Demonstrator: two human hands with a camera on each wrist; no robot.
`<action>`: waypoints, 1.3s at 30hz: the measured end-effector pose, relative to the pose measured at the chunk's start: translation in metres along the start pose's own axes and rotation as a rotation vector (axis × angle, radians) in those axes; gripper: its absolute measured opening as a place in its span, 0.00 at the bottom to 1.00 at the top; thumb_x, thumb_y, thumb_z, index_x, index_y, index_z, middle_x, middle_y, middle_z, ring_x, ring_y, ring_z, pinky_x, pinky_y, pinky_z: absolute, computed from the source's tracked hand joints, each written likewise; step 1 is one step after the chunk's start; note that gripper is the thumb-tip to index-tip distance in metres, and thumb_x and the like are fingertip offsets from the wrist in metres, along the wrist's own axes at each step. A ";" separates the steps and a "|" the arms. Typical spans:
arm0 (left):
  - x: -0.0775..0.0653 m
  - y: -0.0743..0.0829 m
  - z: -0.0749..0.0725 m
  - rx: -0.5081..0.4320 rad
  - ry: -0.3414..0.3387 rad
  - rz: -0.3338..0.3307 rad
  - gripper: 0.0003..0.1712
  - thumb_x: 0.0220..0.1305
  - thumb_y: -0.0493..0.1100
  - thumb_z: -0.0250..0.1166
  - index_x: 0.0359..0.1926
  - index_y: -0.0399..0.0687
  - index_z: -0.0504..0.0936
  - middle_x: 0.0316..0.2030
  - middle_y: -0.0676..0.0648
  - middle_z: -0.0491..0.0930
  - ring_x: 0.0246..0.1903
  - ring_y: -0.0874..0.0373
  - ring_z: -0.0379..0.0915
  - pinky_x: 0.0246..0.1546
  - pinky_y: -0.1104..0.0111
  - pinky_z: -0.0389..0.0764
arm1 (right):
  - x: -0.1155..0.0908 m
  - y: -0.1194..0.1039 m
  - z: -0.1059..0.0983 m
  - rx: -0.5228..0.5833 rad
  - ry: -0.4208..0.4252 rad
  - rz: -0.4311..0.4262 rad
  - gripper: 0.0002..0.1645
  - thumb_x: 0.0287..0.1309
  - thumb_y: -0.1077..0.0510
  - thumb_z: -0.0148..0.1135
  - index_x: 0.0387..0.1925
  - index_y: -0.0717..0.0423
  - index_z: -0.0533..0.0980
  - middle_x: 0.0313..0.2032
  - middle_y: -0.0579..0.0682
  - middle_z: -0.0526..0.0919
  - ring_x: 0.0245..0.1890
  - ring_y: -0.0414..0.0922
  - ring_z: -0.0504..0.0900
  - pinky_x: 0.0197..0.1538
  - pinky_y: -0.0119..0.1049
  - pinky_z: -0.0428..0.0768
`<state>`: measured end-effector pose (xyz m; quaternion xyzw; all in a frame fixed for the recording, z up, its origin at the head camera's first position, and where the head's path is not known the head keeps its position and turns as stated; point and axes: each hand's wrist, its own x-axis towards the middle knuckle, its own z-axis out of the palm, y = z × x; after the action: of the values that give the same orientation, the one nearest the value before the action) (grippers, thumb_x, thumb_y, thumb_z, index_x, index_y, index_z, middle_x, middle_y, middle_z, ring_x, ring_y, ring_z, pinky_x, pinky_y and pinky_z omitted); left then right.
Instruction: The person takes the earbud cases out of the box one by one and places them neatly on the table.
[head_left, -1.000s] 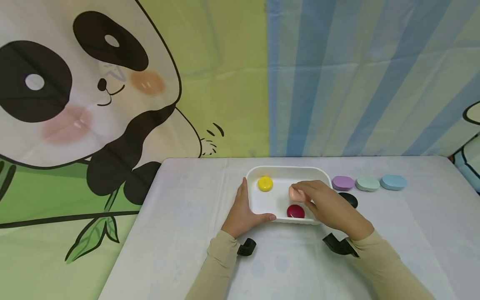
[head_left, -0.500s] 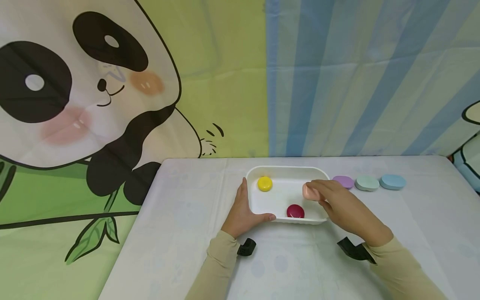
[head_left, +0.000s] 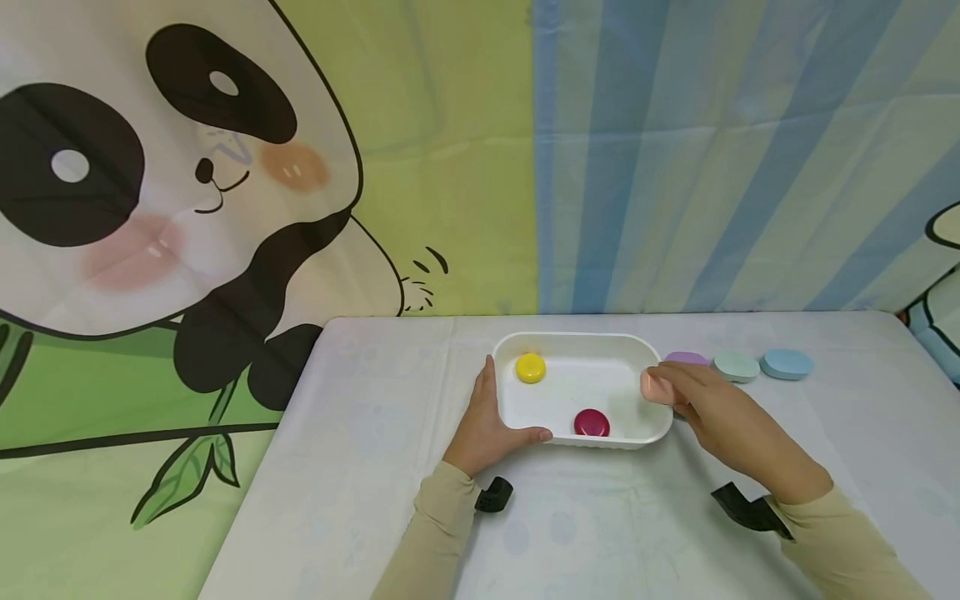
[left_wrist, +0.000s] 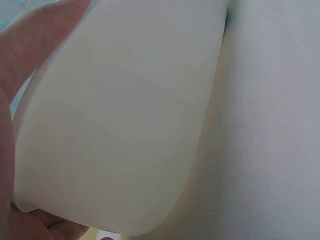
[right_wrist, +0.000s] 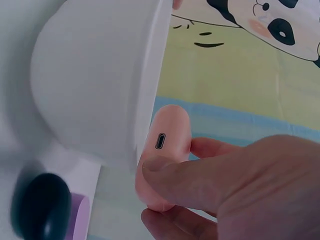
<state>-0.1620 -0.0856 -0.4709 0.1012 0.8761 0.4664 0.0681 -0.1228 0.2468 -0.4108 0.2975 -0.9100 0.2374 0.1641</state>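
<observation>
A white rectangular tray (head_left: 555, 402) stands on the table, its left end held by my left hand (head_left: 480, 429), thumb over the near rim and fingers along the side. My right hand (head_left: 723, 421) pinches a pink earbud charging case (right_wrist: 172, 130) between thumb and fingers. That case is above the tray's right end and shows its charging port in the right wrist view. Inside the tray, a round yellow piece (head_left: 530, 367) is at the back left and a round dark-red piece (head_left: 592, 422) near the front wall. The left wrist view is mostly the tray's outer wall (left_wrist: 120, 115).
Right of the tray are a purple oval case (head_left: 686, 358), a mint one (head_left: 736, 367) and a light-blue one (head_left: 786, 364) in a row. A black case (right_wrist: 49, 207) sits beside the tray, largely hidden by the right hand in the head view. A panda-printed cloth (head_left: 450, 167) hangs behind.
My right hand has moved right with the pink earbud case, from over the tray's middle to its right rim. The left hand and tray have stayed put.
</observation>
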 end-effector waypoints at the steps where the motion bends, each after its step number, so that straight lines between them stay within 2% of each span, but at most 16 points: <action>1: 0.000 0.000 0.000 0.000 -0.001 -0.001 0.83 0.38 0.64 0.83 0.81 0.49 0.33 0.79 0.47 0.42 0.76 0.52 0.45 0.73 0.55 0.57 | -0.002 0.001 -0.001 0.002 -0.001 0.008 0.26 0.52 0.73 0.71 0.52 0.54 0.79 0.45 0.46 0.81 0.48 0.45 0.78 0.59 0.22 0.63; 7: 0.000 -0.002 0.000 0.007 -0.001 -0.002 0.83 0.38 0.65 0.83 0.81 0.50 0.33 0.79 0.47 0.42 0.76 0.52 0.45 0.73 0.55 0.57 | -0.015 0.011 -0.007 -0.038 0.010 0.015 0.33 0.49 0.75 0.72 0.58 0.57 0.78 0.56 0.54 0.80 0.57 0.55 0.77 0.65 0.16 0.53; 10: 0.000 -0.002 0.000 0.007 0.002 0.000 0.83 0.39 0.65 0.83 0.81 0.48 0.34 0.79 0.47 0.42 0.76 0.51 0.45 0.73 0.55 0.57 | -0.020 0.017 -0.008 -0.066 0.014 0.020 0.36 0.46 0.77 0.72 0.59 0.58 0.77 0.56 0.55 0.80 0.56 0.56 0.77 0.64 0.18 0.58; 14: -0.001 -0.002 0.000 0.006 0.004 -0.001 0.83 0.38 0.65 0.83 0.81 0.47 0.34 0.79 0.47 0.42 0.76 0.52 0.45 0.72 0.55 0.57 | -0.027 0.024 -0.010 -0.098 0.010 0.031 0.36 0.44 0.77 0.73 0.58 0.59 0.77 0.52 0.57 0.81 0.53 0.58 0.78 0.59 0.32 0.69; 15: -0.001 -0.002 0.000 0.007 0.004 -0.001 0.83 0.38 0.65 0.83 0.81 0.47 0.34 0.79 0.47 0.42 0.76 0.52 0.45 0.72 0.55 0.57 | -0.028 0.026 -0.011 -0.093 0.004 0.038 0.35 0.45 0.77 0.73 0.58 0.59 0.77 0.52 0.56 0.81 0.53 0.58 0.78 0.58 0.32 0.70; 18: -0.001 -0.002 0.000 0.006 0.005 0.002 0.83 0.38 0.64 0.83 0.81 0.47 0.34 0.79 0.47 0.42 0.76 0.52 0.45 0.72 0.55 0.57 | -0.031 0.031 -0.013 -0.077 -0.019 0.046 0.34 0.46 0.78 0.72 0.57 0.59 0.77 0.52 0.56 0.82 0.53 0.58 0.79 0.60 0.27 0.68; 21: 0.000 -0.002 0.001 0.007 0.001 0.001 0.83 0.38 0.64 0.83 0.81 0.48 0.33 0.79 0.47 0.42 0.76 0.52 0.45 0.73 0.55 0.57 | -0.035 0.035 -0.015 -0.062 -0.024 0.033 0.34 0.45 0.79 0.71 0.56 0.60 0.78 0.52 0.56 0.82 0.53 0.57 0.79 0.62 0.15 0.58; 25: 0.001 -0.003 0.001 0.011 -0.001 0.000 0.84 0.38 0.65 0.83 0.81 0.50 0.33 0.79 0.47 0.42 0.76 0.52 0.45 0.73 0.56 0.57 | -0.043 0.043 -0.017 -0.080 -0.017 0.017 0.36 0.44 0.80 0.71 0.58 0.63 0.76 0.53 0.59 0.81 0.52 0.60 0.78 0.62 0.12 0.52; 27: 0.001 -0.003 0.002 0.011 0.001 0.001 0.84 0.38 0.65 0.83 0.81 0.49 0.33 0.79 0.47 0.42 0.76 0.51 0.45 0.73 0.55 0.57 | -0.048 0.047 -0.017 -0.106 -0.024 0.016 0.36 0.44 0.80 0.71 0.59 0.64 0.75 0.54 0.60 0.80 0.52 0.60 0.79 0.62 0.15 0.57; 30: 0.002 -0.004 0.002 0.008 0.003 0.005 0.84 0.38 0.65 0.83 0.81 0.48 0.34 0.79 0.46 0.42 0.76 0.51 0.46 0.72 0.55 0.57 | -0.053 0.055 -0.018 -0.131 -0.036 0.018 0.38 0.42 0.81 0.71 0.60 0.66 0.75 0.55 0.62 0.80 0.52 0.62 0.78 0.62 0.13 0.56; 33: 0.002 -0.004 0.002 0.005 0.004 0.005 0.84 0.38 0.65 0.83 0.81 0.47 0.34 0.79 0.46 0.42 0.76 0.51 0.46 0.72 0.55 0.58 | -0.058 0.061 -0.019 -0.161 -0.036 0.024 0.40 0.38 0.81 0.72 0.59 0.66 0.75 0.53 0.62 0.80 0.51 0.62 0.78 0.61 0.30 0.70; 37: 0.002 -0.005 0.002 0.005 0.004 0.009 0.84 0.38 0.65 0.83 0.81 0.48 0.34 0.79 0.47 0.42 0.75 0.52 0.46 0.72 0.55 0.58 | -0.064 0.069 -0.019 -0.185 -0.025 0.036 0.40 0.38 0.81 0.73 0.57 0.64 0.75 0.52 0.61 0.80 0.50 0.61 0.78 0.57 0.33 0.72; 39: 0.002 -0.005 0.002 0.006 0.005 0.010 0.84 0.38 0.66 0.83 0.81 0.48 0.34 0.79 0.47 0.43 0.75 0.52 0.46 0.72 0.55 0.58 | -0.065 0.073 -0.019 -0.159 -0.029 0.041 0.39 0.39 0.81 0.72 0.58 0.64 0.76 0.52 0.60 0.80 0.50 0.61 0.78 0.60 0.22 0.65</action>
<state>-0.1646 -0.0864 -0.4764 0.1045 0.8772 0.4644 0.0631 -0.1146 0.3392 -0.4478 0.2682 -0.9342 0.1637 0.1692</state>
